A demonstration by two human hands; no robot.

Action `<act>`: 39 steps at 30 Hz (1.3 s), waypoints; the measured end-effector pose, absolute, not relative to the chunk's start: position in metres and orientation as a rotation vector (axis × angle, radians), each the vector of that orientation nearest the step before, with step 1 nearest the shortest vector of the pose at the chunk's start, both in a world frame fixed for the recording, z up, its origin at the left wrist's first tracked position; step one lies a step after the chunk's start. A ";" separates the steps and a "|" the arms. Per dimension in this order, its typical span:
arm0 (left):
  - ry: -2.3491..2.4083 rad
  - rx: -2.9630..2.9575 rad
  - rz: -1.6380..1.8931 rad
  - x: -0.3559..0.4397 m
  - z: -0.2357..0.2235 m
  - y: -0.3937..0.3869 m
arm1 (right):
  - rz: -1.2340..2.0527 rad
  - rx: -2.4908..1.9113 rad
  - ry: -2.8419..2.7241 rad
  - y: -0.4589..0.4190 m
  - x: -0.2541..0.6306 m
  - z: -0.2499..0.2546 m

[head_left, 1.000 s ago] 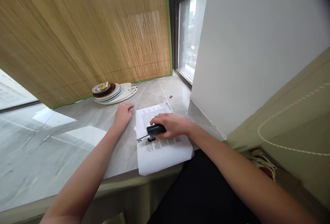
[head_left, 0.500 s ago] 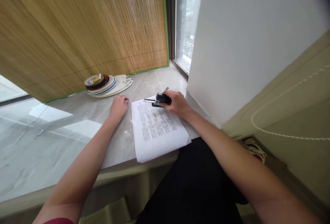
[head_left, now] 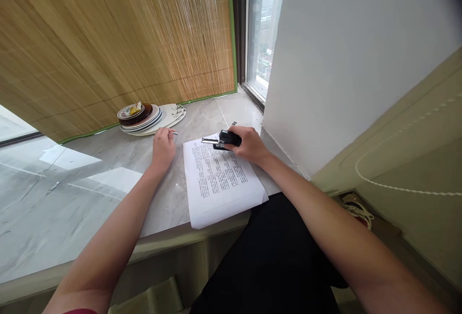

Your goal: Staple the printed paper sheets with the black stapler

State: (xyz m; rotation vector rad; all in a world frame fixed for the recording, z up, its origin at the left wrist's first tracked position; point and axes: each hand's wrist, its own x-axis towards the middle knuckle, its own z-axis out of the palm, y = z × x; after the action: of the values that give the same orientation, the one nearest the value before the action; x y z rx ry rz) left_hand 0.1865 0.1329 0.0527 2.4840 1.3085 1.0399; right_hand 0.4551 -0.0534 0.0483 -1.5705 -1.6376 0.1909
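- Fingers of the left hand [head_left: 164, 149] have curled up since half a second ago, and now I see a small pale strip [head_left: 175, 133] poking out of them; the stapler [head_left: 229, 137], lower on the sheet a second back, sits up by its far edge.
- Big stuff first: a bamboo blind [head_left: 144, 30] with green edging fills the upper left of my view, and a plain wall [head_left: 325, 63] rises on the right.
- Below, I've got the grey marbled counter [head_left: 164, 213] running across, with a dark-clad leg [head_left: 274, 256] against its near side.
- Between blind and wall, a narrow window [head_left: 258, 39] shows buildings outside.
- Front and centre, the printed paper [head_left: 209, 210] lies on the counter, its near edge hanging over.
- Beyond the left hand, a stack of plates [head_left: 139, 124] sits on pale oval ones, close to the blind.
- Right hand [head_left: 254, 146]: clamped around the black body of the stapler, whose metal arm points left over the top of the paper. Whether its base touches the paper, I can't tell.
- Left hand: thumb and fingertips together on that strip, just beside the paper's far left corner.
- Tiniest of all, dark bits [head_left: 234, 123] lie on the counter just past the right hand.
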 end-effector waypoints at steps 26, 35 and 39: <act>0.762 1.651 0.930 0.217 0.055 0.075 | 0.013 -1.614 -1.848 -0.052 0.454 0.049; 0.730 1.642 0.906 0.214 0.055 0.075 | -0.013 -1.600 -1.852 -0.052 0.453 0.049; 0.768 1.714 0.884 0.212 0.057 0.069 | -0.090 -1.555 -1.880 -0.050 0.454 0.047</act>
State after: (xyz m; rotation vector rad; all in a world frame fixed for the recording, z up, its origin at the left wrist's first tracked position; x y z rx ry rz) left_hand 0.2121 0.0695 0.0568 1.7142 0.7685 0.8836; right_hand 0.4541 -0.0497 0.0473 -1.5550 -1.8804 -0.0905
